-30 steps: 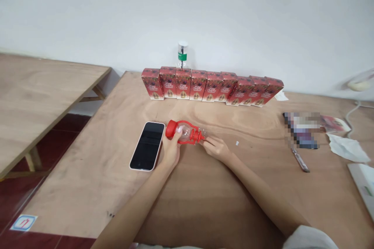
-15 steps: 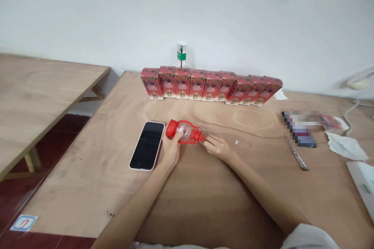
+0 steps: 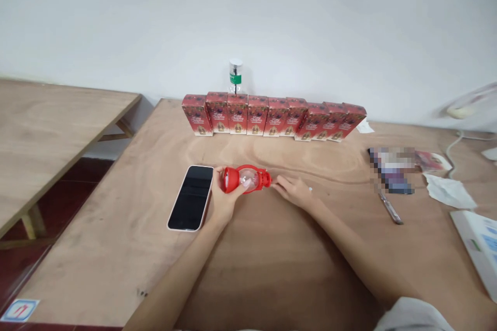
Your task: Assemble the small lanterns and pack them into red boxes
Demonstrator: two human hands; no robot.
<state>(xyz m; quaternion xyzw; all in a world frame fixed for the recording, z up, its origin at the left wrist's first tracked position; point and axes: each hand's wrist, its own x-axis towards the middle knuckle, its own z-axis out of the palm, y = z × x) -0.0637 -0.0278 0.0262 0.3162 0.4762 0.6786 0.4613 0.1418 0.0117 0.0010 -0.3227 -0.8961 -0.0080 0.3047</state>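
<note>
My left hand (image 3: 225,201) is wrapped round the base end of a small red toy lantern (image 3: 248,180) with a clear bulb-shaped middle. The lantern lies on its side above the table, its base to the left and its narrow top to the right. My left thumb rests over the clear part. At the top end, my right hand (image 3: 293,190) has its fingers pinched together; whatever they grip is too small to make out. A phone (image 3: 191,198) with a dark screen and pale case lies just left of my left hand.
A row of several red Christmas boxes (image 3: 258,116) stands along the back, with a clear bottle (image 3: 235,76) behind. At right lie a blurred packet (image 3: 394,168), a utility knife (image 3: 390,208), white paper (image 3: 449,191), a cable (image 3: 450,158) and a white box (image 3: 476,248).
The lantern has turned in my left hand, so the round end of its base now shows. My right hand stays by its top end, and the view has shifted slightly.
</note>
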